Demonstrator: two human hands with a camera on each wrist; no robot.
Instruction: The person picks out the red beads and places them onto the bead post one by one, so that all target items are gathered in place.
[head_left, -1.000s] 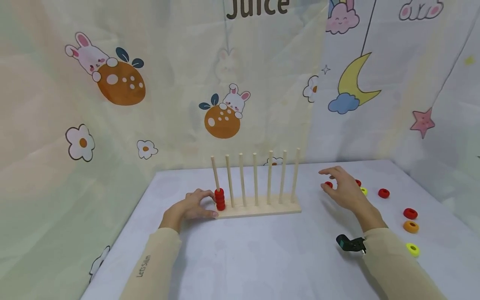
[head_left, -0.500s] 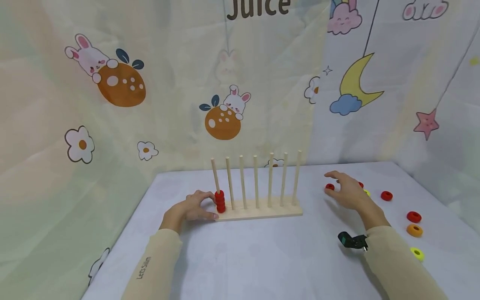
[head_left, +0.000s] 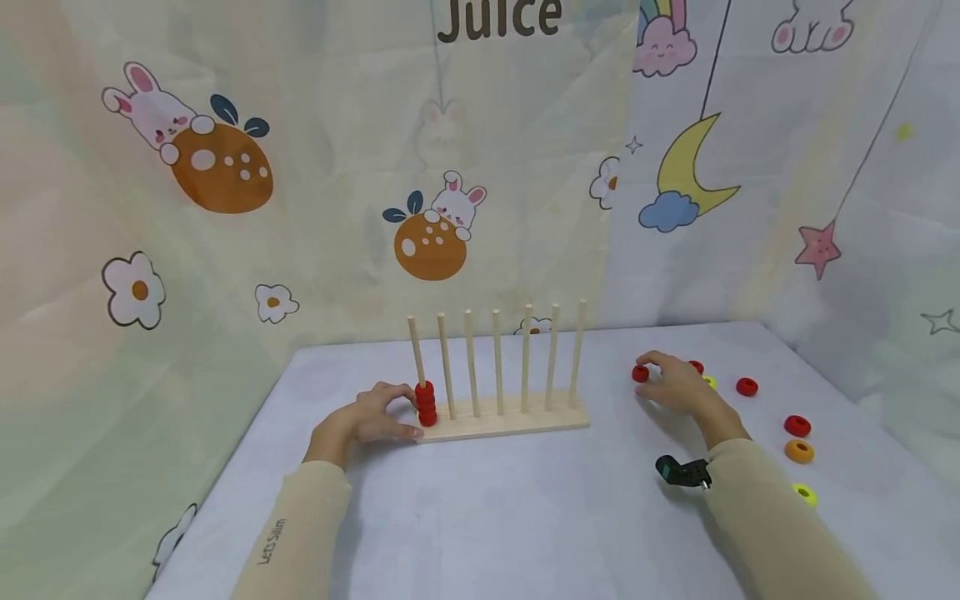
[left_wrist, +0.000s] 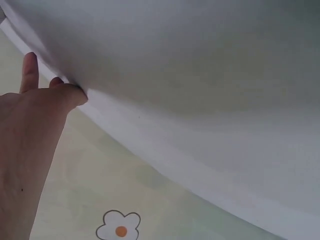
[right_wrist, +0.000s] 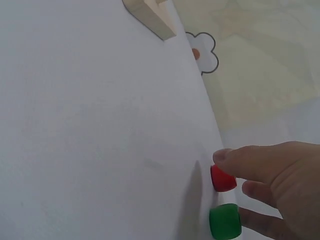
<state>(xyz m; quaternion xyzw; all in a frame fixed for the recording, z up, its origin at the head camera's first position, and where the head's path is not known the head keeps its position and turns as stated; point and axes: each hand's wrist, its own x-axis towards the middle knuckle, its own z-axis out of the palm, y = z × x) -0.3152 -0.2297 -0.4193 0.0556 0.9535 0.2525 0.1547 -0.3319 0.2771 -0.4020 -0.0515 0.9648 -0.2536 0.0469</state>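
Note:
At the table's back stands a wooden peg rack point(head_left: 498, 423) with several upright pegs. Its leftmost peg carries a stack of red beads point(head_left: 425, 403). My left hand point(head_left: 371, 414) holds the rack's left end, thumb at the front corner and fingers behind. The left wrist view shows this hand point(left_wrist: 35, 140) without the rack. Over to the right, my right hand point(head_left: 681, 386) has its thumb and fingers around a red bead point(head_left: 640, 373), with a fingertip close to it; firm contact cannot be told. In the right wrist view a green bead point(right_wrist: 225, 221) sits beside that red bead point(right_wrist: 223, 178).
Right of the right hand lie a red bead point(head_left: 747, 387), another red bead point(head_left: 797, 426), an orange bead point(head_left: 799, 452) and a yellow bead point(head_left: 805, 494). More beads show partly behind the hand. A printed curtain point(head_left: 337, 167) hangs behind the white table point(head_left: 480, 517).
The right index finger has come down toward the red bead, narrowing the gap around it. My left hand has stayed at the rack. The head view has shifted slightly.

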